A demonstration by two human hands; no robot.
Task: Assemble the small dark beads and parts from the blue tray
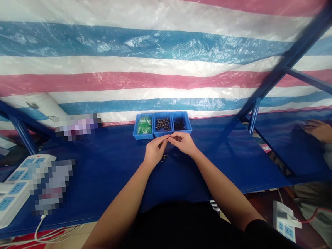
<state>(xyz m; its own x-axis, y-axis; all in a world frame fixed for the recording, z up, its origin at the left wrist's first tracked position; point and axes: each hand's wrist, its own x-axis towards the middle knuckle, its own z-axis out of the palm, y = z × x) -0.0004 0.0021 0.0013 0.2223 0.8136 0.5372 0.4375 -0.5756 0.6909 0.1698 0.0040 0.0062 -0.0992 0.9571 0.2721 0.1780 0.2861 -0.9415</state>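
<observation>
Your left hand [153, 150] and right hand [185, 143] meet over the blue-covered table [106, 172], just before three blue plastic bins [162, 125] standing side by side against the striped plastic tarp [159, 43] behind. A white plastic power strip [11, 184] lies far left, and another person's hand [319, 130] far right.

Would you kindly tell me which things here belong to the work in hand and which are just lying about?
In hand: left hand and right hand, fingertips pinched together; loose parts beneath; three blue bins.
Lying about: power strip; white cylinder; floor socket; co-worker's hand.
</observation>
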